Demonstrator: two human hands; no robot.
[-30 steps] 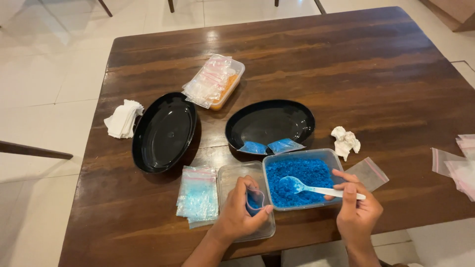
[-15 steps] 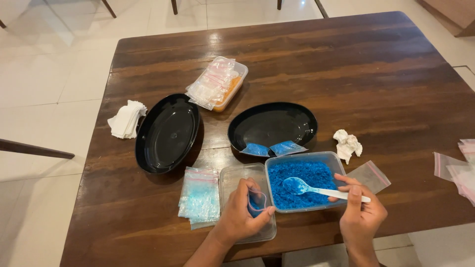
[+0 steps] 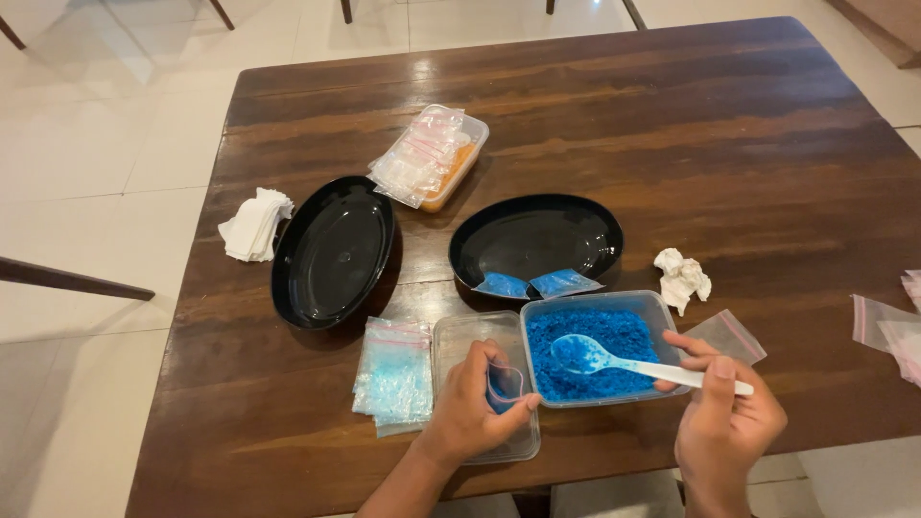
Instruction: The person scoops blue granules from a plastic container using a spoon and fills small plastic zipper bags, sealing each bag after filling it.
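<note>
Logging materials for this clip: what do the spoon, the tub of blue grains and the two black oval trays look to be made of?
Spoon: likely plastic, white and matte, dusted blue at the bowl; the right hand holds its handle.
Tub: clear thin plastic, since the blue grains show through its walls.
Black oval trays: apparently glossy moulded plastic, with bright reflections on their surfaces.

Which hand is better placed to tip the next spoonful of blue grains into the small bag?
Right. The right hand holds the white spoon, its bowl loaded over the blue grains. The left hand is occupied holding the small bag open.
</note>
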